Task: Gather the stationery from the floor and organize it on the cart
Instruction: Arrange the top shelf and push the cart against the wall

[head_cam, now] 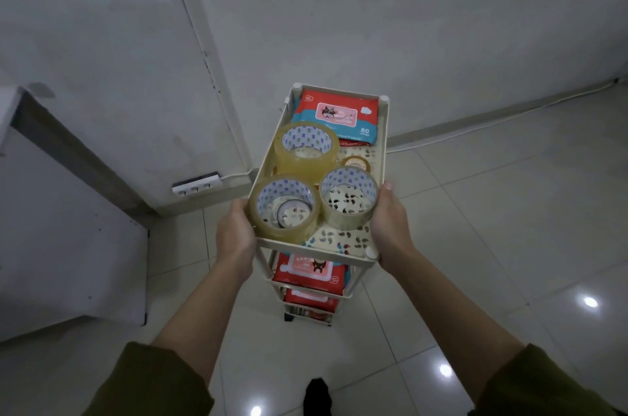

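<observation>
Tape rolls crowd the top tray of the cart (383, 147) in front of you: a large clear roll (306, 150) toward the back left, a second one (284, 208) at the near left with a small dark roll (294, 213) lying inside its core, a third (348, 200) near right, and a little roll (355, 163) between them. A red and blue wipes pack (337, 116) lies at the far end; more red packs (308, 272) fill the shelves below. Your left hand (236, 232) grips the tray's left rim, fingers curled round it; your right hand (390, 224) holds the right rim, thumb resting along its top. The cart stands on the tiled floor (492, 211).
</observation>
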Available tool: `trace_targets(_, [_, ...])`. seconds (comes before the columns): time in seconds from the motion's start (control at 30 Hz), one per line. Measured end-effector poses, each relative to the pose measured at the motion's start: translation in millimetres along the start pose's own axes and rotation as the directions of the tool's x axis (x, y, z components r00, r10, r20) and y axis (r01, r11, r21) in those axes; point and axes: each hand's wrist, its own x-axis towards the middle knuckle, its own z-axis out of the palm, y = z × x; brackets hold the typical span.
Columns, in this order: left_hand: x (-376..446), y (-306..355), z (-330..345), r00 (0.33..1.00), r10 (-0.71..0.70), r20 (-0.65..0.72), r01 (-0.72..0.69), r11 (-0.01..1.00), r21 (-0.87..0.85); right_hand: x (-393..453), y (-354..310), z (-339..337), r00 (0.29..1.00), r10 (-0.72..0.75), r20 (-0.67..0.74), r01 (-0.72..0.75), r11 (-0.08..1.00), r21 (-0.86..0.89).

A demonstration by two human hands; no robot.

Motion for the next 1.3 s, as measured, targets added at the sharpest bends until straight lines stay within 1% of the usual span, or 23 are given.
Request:
trace_targets(0.13, [3.0, -3.1, 5.5, 0.999, -0.008, -0.053, 0.002, 0.993, -0.115, 5.7, -5.5, 3.0, 0.996, -0.087, -0.034, 0.086, 0.996, -0.03])
trace_targets(0.3, [12.9, 4.7, 4.5, 0.997, 0.025, -0.073, -0.036, 0.989, -0.144, 17.7, -12.0, 15.9, 0.994, -0.104, -0.016, 0.104, 0.994, -0.016])
trace_targets(0.53, [32.7, 18.1, 10.3, 0.996, 0.01, -0.084, -0.027, 0.978, -0.205, 35.4, -23.3, 32.5, 0.993, -0.12, -0.019, 0.12, 0.993, 0.011])
trace_targets(0.77, [49.6, 30.8, 31.7, 1.0, 0.015, -0.013, -0.017, 0.968, -0.249, 56.7, -29.8, 27.0, 0.991, -0.11, -0.073, 0.112, 0.994, 0.02])
trace_targets(0.93, [68.4, 39.3, 52.0, 0.998, 0.053, 0.036, -0.043, 0.972, -0.229, 77.8, -37.4, 21.4, 0.987, -0.124, -0.105, 0.126, 0.992, 0.011])
trace_targets(1.1, [90.5, 51.1, 75.5, 0.998, 0.051, 0.042, -0.04, 0.972, -0.231, 103.9, -50.6, 19.2, 0.982, -0.151, -0.114, 0.153, 0.988, 0.002])
trace_targets(1.3, [116.4, 68.6, 103.2, 0.996, 0.061, 0.069, -0.042, 0.967, -0.251, 141.6, -68.0, 20.3, 0.983, -0.136, -0.12, 0.14, 0.99, 0.023])
